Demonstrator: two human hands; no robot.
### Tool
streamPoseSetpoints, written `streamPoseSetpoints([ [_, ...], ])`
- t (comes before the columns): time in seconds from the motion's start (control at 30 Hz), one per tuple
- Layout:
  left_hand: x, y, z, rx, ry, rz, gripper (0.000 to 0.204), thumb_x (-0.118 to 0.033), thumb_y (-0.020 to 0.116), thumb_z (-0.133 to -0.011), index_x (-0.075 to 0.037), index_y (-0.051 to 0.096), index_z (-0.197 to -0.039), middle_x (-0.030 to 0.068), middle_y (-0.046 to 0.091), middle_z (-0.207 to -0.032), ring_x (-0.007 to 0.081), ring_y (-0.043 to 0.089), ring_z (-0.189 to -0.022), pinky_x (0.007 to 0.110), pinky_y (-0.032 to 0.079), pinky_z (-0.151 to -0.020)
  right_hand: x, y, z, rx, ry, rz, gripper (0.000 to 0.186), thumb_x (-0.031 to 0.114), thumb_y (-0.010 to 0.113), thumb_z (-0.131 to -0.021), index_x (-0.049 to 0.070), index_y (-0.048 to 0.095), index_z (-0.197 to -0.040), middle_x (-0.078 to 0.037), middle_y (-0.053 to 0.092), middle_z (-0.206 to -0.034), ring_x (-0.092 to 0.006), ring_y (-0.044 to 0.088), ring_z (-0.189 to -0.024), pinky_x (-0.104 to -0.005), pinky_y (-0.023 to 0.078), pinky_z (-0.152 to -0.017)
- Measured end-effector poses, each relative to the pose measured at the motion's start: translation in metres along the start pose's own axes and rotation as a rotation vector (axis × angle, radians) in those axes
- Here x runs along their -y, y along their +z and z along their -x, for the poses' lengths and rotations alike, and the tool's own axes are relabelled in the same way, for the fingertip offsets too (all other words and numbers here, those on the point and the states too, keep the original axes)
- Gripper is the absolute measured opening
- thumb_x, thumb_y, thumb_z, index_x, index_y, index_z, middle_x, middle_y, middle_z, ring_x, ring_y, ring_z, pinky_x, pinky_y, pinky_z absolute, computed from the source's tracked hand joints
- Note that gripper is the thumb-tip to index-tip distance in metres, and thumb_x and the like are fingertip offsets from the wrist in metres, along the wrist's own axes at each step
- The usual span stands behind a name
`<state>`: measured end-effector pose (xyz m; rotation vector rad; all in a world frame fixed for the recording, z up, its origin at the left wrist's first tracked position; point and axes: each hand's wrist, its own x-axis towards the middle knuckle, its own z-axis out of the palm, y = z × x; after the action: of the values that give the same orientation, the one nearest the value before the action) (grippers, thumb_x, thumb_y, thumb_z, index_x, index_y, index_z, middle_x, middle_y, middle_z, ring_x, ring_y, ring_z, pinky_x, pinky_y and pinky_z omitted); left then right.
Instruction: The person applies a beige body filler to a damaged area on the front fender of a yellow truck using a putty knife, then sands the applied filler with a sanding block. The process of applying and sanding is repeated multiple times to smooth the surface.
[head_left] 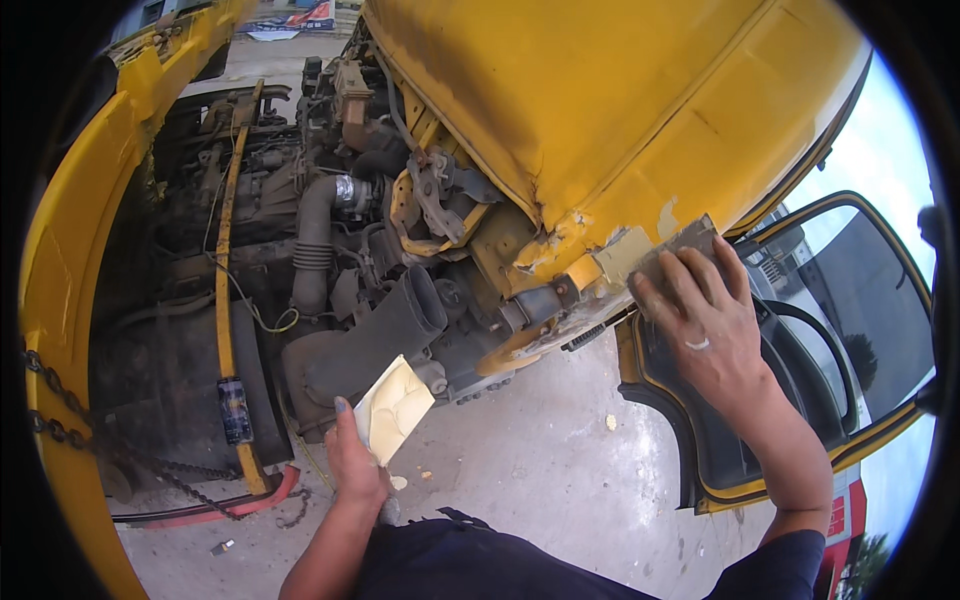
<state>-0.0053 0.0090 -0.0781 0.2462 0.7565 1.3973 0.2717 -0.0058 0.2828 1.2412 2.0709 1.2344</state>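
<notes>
My left hand (354,462) grips a small flat board by its near end, low in the middle of the view. A layer of cream-coloured putty (398,408) with smeared ridges covers the board's top. My right hand (706,335) is closed on a flat grey-brown putty spreader (694,240), its fingers bent over the upper face. The spreader lies against the lower corner of a yellow truck cab (640,110); its working edge is hidden. Beside it, a dull beige putty patch (624,252) covers part of the cab corner, where paint is chipped and cracked.
The cab is tilted up over an exposed engine with a black air duct (395,325). An open door (800,360) stands at the right. A yellow beam (75,230) with a chain (65,435) runs along the left. Putty flakes lie on the concrete floor (540,450).
</notes>
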Motion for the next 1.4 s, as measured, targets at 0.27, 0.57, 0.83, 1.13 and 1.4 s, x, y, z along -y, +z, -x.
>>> streamPoseSetpoints([
  [0.27,-0.001,-0.007,-0.002,0.04,0.004,-0.004,0.065,-0.048,0.05,-0.124,0.013,0.071,-0.135,0.0201,0.079,-0.131,0.0245,0.08,-0.117,0.038,0.062,-0.103,-0.005,0.016,-0.04,0.009,-0.008,0.073,0.054,0.004,0.08,-0.088,0.017,0.075,-0.141,-0.009,0.065,-0.141,-0.0291,0.059,-0.143,-0.0597,0.034,-0.138],
  [0.57,0.007,-0.02,0.0,0.055,-0.031,-0.057,0.067,-0.05,0.047,-0.124,0.011,0.071,-0.139,0.018,0.081,-0.13,0.0238,0.081,-0.116,0.038,0.063,-0.102,-0.004,0.004,-0.037,0.085,-0.039,0.087,0.043,0.01,0.076,-0.097,0.013,0.075,-0.139,-0.01,0.066,-0.139,-0.0279,0.059,-0.144,-0.0574,0.031,-0.141],
  [0.83,0.002,-0.014,0.0,0.018,-0.017,-0.024,0.067,-0.05,0.05,-0.123,0.013,0.073,-0.133,0.0193,0.081,-0.127,0.0234,0.081,-0.112,0.037,0.063,-0.1,0.0,0.018,-0.045,0.036,-0.054,0.048,0.041,0.009,0.074,-0.098,0.014,0.075,-0.138,-0.01,0.066,-0.138,-0.0278,0.059,-0.143,-0.057,0.034,-0.139],
  [1.13,0.006,-0.028,-0.001,0.041,-0.052,-0.081,0.067,-0.05,0.046,-0.124,0.01,0.071,-0.139,0.0168,0.081,-0.131,0.0237,0.081,-0.116,0.038,0.062,-0.103,0.0,0.012,-0.041,0.043,-0.065,0.018,0.038,0.011,0.073,-0.097,0.011,0.076,-0.135,-0.01,0.066,-0.135,-0.0291,0.06,-0.141,-0.0578,0.035,-0.138],
  [1.4,0.006,-0.02,0.002,0.018,-0.059,-0.076,0.066,-0.049,0.05,-0.124,0.012,0.072,-0.133,0.0191,0.081,-0.127,0.0232,0.081,-0.112,0.038,0.063,-0.099,0.002,0.024,-0.054,0.062,-0.063,0.049,0.044,0.005,0.077,-0.093,0.017,0.077,-0.135,-0.009,0.065,-0.134,-0.0286,0.06,-0.139,-0.0574,0.035,-0.139],
])
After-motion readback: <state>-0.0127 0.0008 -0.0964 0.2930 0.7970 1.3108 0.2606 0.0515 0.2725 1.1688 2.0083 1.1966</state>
